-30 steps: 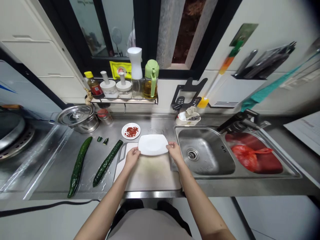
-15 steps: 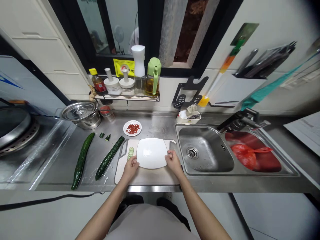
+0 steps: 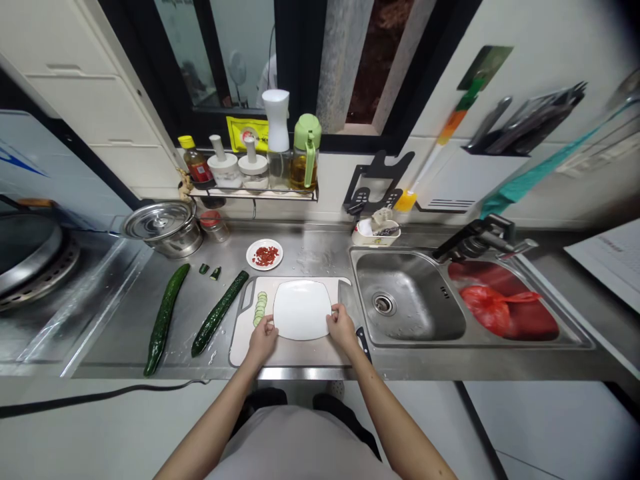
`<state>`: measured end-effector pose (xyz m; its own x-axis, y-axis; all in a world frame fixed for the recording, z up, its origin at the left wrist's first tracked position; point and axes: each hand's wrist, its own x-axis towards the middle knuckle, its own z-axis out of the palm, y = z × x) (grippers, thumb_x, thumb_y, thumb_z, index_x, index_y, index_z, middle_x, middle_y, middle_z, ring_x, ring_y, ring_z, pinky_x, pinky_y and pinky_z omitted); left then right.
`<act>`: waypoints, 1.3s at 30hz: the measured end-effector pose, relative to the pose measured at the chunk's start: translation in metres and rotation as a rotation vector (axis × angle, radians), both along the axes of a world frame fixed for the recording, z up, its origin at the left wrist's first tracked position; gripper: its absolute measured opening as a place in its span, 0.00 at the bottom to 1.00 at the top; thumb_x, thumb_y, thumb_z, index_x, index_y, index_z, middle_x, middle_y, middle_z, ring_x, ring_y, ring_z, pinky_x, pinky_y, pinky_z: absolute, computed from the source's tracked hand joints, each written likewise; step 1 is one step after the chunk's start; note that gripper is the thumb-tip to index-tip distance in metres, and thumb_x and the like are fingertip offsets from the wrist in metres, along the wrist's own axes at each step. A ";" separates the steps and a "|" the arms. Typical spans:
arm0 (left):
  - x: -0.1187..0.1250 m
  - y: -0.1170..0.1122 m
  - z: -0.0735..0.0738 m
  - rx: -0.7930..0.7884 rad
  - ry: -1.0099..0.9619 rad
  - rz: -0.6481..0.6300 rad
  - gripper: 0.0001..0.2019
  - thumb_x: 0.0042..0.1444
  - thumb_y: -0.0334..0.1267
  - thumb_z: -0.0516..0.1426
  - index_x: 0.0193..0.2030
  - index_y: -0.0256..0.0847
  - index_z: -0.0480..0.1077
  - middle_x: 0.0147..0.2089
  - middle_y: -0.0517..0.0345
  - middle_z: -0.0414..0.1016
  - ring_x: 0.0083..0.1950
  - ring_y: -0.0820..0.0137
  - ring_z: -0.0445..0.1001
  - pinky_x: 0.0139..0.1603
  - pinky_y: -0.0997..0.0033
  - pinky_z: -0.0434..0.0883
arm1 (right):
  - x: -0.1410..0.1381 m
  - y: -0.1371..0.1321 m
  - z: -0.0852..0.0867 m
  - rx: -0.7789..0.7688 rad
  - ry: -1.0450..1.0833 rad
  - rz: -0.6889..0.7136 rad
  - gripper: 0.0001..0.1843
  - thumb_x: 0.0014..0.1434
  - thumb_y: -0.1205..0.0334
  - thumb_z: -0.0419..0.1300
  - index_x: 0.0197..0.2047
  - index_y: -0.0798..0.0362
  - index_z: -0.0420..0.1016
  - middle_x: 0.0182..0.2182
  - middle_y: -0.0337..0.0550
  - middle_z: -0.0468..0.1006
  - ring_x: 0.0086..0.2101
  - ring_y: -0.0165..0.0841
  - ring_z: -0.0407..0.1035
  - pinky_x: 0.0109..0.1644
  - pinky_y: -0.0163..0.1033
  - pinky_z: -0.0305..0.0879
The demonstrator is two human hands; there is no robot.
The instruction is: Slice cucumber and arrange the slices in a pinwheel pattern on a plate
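A white plate (image 3: 302,309) with rounded corners is over the cutting board (image 3: 242,340); I cannot tell whether it touches the board. My left hand (image 3: 263,338) pinches its left edge, and my right hand (image 3: 343,326) grips the right edge. Overlapping cucumber slices (image 3: 260,308) lie in a row on the board, left of the plate. A knife (image 3: 363,341) lies at the board's right side, partly hidden behind my right wrist. Farther left, a cucumber (image 3: 220,313) and another, longer cucumber (image 3: 167,319) rest on the steel counter.
A small dish (image 3: 250,256) of chopped red pieces stands behind the board, with cucumber ends (image 3: 215,274) to its left. The steel sink (image 3: 410,293) is at right, a red plastic bag (image 3: 487,310) in its second basin. A lidded pot (image 3: 170,230) and seasoning rack (image 3: 260,195) stand behind.
The plate has shifted slightly toward me and a little left, with both hands still on it. More of the cucumber slices and the knife handle now show.
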<state>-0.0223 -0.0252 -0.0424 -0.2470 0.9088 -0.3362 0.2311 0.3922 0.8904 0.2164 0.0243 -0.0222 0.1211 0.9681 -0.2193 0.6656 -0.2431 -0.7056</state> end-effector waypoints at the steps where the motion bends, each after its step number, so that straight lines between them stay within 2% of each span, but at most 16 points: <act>1: 0.000 0.000 -0.001 0.000 0.014 0.001 0.17 0.48 0.36 0.55 0.47 0.38 0.69 0.25 0.65 0.67 0.28 0.71 0.68 0.35 0.72 0.65 | -0.001 0.000 0.000 -0.013 -0.016 0.002 0.15 0.53 0.63 0.51 0.46 0.52 0.64 0.22 0.32 0.67 0.27 0.34 0.66 0.32 0.34 0.56; 8: 0.000 0.001 0.000 -0.052 0.123 -0.012 0.19 0.51 0.33 0.55 0.51 0.37 0.69 0.28 0.62 0.71 0.31 0.70 0.70 0.40 0.71 0.67 | -0.004 -0.001 0.004 -0.098 -0.124 0.040 0.15 0.57 0.66 0.52 0.49 0.53 0.64 0.23 0.33 0.68 0.29 0.33 0.66 0.34 0.33 0.54; 14: -0.001 -0.003 0.014 -0.043 0.193 -0.039 0.19 0.52 0.34 0.55 0.52 0.37 0.70 0.28 0.61 0.72 0.32 0.69 0.71 0.39 0.72 0.65 | -0.006 0.002 0.006 -0.109 -0.215 0.053 0.16 0.57 0.67 0.53 0.50 0.56 0.65 0.23 0.35 0.69 0.29 0.33 0.66 0.33 0.34 0.52; 18: -0.014 -0.011 0.025 -0.017 0.291 0.016 0.15 0.53 0.38 0.57 0.48 0.41 0.71 0.29 0.60 0.72 0.30 0.68 0.70 0.35 0.72 0.61 | -0.007 0.004 0.009 -0.101 -0.270 0.080 0.18 0.57 0.66 0.53 0.51 0.57 0.66 0.24 0.38 0.70 0.29 0.35 0.66 0.34 0.35 0.53; 21: -0.029 -0.015 0.030 -0.029 0.455 0.063 0.11 0.54 0.39 0.56 0.44 0.43 0.71 0.32 0.57 0.73 0.34 0.65 0.70 0.35 0.71 0.60 | -0.006 0.004 0.013 -0.096 -0.317 0.111 0.20 0.58 0.66 0.52 0.54 0.59 0.65 0.24 0.40 0.70 0.29 0.36 0.67 0.33 0.35 0.53; 25: -0.040 -0.013 0.030 -0.046 0.634 0.032 0.11 0.55 0.41 0.56 0.44 0.41 0.70 0.34 0.53 0.73 0.40 0.61 0.71 0.40 0.69 0.60 | -0.004 0.003 0.015 -0.052 -0.314 0.128 0.23 0.60 0.63 0.51 0.58 0.60 0.63 0.25 0.42 0.71 0.30 0.38 0.68 0.35 0.37 0.55; 30: -0.039 -0.009 0.028 -0.061 0.711 -0.018 0.09 0.56 0.40 0.55 0.42 0.40 0.70 0.39 0.51 0.74 0.41 0.62 0.70 0.41 0.68 0.60 | -0.001 0.003 0.015 -0.051 -0.305 0.110 0.26 0.60 0.61 0.50 0.61 0.61 0.62 0.26 0.43 0.72 0.31 0.39 0.69 0.36 0.38 0.57; 35: -0.039 -0.009 0.026 -0.022 0.601 0.064 0.04 0.55 0.38 0.56 0.36 0.41 0.69 0.37 0.54 0.73 0.37 0.66 0.70 0.37 0.71 0.60 | -0.001 0.002 0.024 0.018 -0.309 0.078 0.25 0.61 0.61 0.49 0.60 0.60 0.64 0.26 0.44 0.73 0.31 0.39 0.69 0.36 0.38 0.58; 37: -0.038 -0.007 0.028 0.018 0.442 0.139 0.05 0.53 0.40 0.57 0.33 0.41 0.69 0.33 0.57 0.72 0.33 0.68 0.68 0.36 0.72 0.60 | -0.004 0.001 0.030 0.078 -0.279 0.068 0.24 0.61 0.61 0.49 0.58 0.58 0.66 0.27 0.43 0.73 0.31 0.38 0.69 0.36 0.38 0.58; 39: -0.037 -0.003 0.032 0.055 0.195 0.199 0.10 0.49 0.44 0.60 0.32 0.41 0.68 0.27 0.61 0.69 0.29 0.71 0.66 0.33 0.74 0.61 | -0.012 0.000 0.039 0.142 -0.208 0.090 0.21 0.61 0.60 0.49 0.55 0.56 0.69 0.27 0.42 0.73 0.31 0.36 0.69 0.36 0.37 0.59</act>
<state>-0.0590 -0.0278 -0.0101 -0.4776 0.8515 -0.2165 0.3239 0.3996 0.8576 0.2041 0.0247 0.0165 0.0614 0.9963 -0.0598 0.8144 -0.0847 -0.5742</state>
